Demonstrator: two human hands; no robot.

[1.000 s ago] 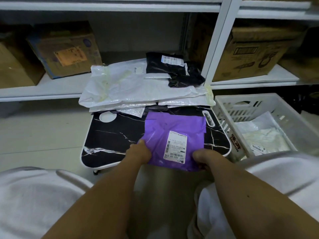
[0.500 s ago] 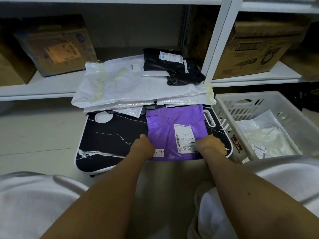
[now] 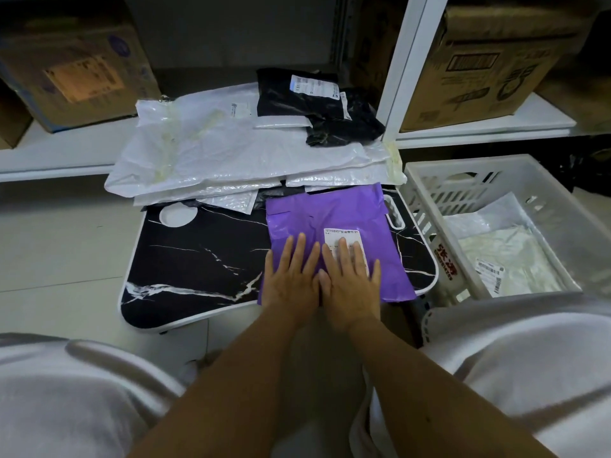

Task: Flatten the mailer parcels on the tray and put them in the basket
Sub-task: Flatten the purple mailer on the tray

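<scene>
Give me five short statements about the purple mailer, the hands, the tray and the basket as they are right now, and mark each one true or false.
1. Both hands press flat on the purple mailer. True: the left hand and right hand lie palm down on it, fingers spread.
2. The purple mailer lies in the basket. False: it lies on the black marbled tray.
3. The basket already holds a pale mailer. True.
4. A black mailer lies on top of the white mailers at the far end of the tray. True.
5. The right hand pinches a corner of the purple mailer. False: it rests flat, partly over the label.
</scene>
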